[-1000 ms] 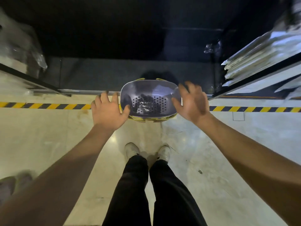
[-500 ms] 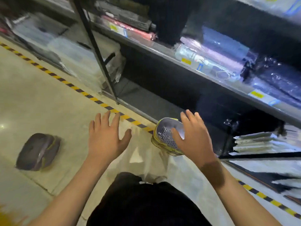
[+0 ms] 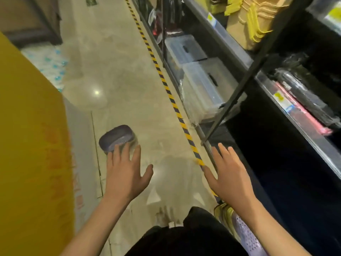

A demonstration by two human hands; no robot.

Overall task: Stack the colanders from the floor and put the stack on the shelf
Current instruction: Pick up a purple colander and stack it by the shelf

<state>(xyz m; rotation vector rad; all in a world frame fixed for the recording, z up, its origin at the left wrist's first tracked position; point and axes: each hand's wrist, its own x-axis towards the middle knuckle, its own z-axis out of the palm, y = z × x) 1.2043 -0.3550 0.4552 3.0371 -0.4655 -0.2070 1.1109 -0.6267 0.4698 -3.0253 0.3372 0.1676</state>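
A purple colander (image 3: 116, 138) lies on the floor (image 3: 129, 89), partly behind the left hand (image 3: 127, 174), whose grip is spread and empty. The right hand (image 3: 230, 176) is likewise empty; seemingly another colander (image 3: 243, 231) sits below it. Best to reach lower and take the rim squarely.

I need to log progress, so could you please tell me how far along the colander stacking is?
Done: little that shows; a perforated colander with yellow trim lies on the floor by the person's right forearm, not on the shelf. In hand: nothing; the left hand and right hand are open and empty, the left reaching toward the purple colander on the floor. Left: picking that one up, stacking and shelving.
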